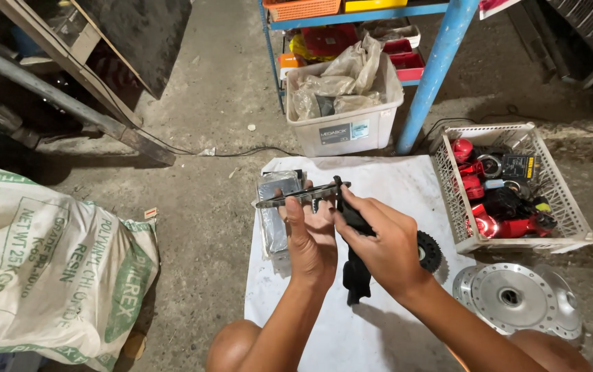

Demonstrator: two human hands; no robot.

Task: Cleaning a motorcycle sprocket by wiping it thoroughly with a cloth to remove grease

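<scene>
Head view: two hands (348, 241), one bracket (301, 195).

Blk part (356, 272), white sheet (386, 186), blue post (434, 76)

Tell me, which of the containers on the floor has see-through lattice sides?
The white basket at the right, holding red and black parts. Its walls are open mesh, while the white tub by the blue post has solid walls and holds crumpled plastic bags.

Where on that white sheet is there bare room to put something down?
The white sheet is bare between the plastic tub and the hands, and near its bottom edge. It is crowded by the white basket, the sprocket and the packet.
</scene>
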